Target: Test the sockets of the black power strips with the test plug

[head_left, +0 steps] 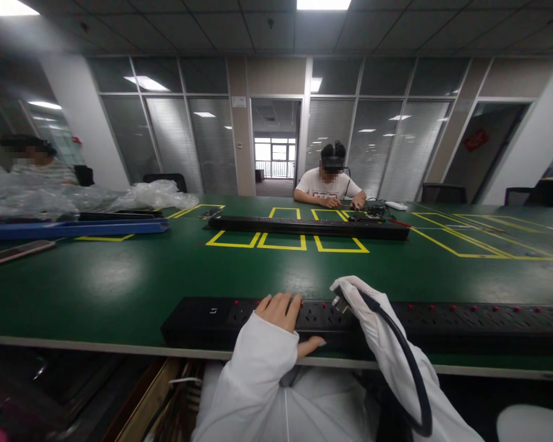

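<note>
A long black power strip [442,322] with a row of sockets and small red buttons lies along the near edge of the table. My left hand [280,314] holds it near its left end, fingers over the top and thumb on the near side. White cloth covers my right hand [357,293], which is closed on a black power plug [341,303] over the sockets, its metal pins showing. The plug's thick black cable [412,362] loops down along my right sleeve. Whether the pins touch a socket I cannot tell.
Across the green table [166,276] lies a second black power strip [304,227] over yellow tape outlines. Opposite sits a person [329,178] beside black cables [373,209]. At left are a blue channel [74,229], a phone [16,253], plastic wrap [152,195] and another person [46,162].
</note>
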`<state>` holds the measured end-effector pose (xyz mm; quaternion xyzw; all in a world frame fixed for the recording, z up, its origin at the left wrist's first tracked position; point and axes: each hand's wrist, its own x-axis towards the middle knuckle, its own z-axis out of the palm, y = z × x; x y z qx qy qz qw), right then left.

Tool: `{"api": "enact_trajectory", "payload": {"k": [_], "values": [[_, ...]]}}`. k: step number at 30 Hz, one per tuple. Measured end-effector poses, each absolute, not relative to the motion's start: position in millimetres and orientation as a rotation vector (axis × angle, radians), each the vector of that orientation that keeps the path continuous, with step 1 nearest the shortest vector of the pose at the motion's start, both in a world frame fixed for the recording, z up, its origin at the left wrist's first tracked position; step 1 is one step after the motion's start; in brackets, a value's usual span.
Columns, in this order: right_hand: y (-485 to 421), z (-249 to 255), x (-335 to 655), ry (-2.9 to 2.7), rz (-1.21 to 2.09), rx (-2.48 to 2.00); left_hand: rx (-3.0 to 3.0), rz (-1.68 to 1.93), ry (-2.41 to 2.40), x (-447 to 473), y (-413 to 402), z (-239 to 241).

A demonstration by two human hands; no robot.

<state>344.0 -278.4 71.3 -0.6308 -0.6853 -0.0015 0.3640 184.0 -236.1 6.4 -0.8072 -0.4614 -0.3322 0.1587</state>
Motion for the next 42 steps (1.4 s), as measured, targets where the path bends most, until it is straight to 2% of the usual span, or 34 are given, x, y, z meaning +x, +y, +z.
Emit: {"api": "enact_trajectory", "payload": {"k": [15,28,42], "values": [[-274.6,68.4,353.1,-1.817,-0.154,-1.717,-2.299,-0.951,-1.325,183.6,-236.9,6.1],[-280.4,67.7,343.7,-1.947,-0.337,-1.757,-2.360,-0.809,-1.500,197.2,-241.4,23.0],[-282.5,64.9,344.2,-1.978,-0.372,-1.807,-2.470,-0.718,-1.455,219.8,-239.9,25.8]]}}
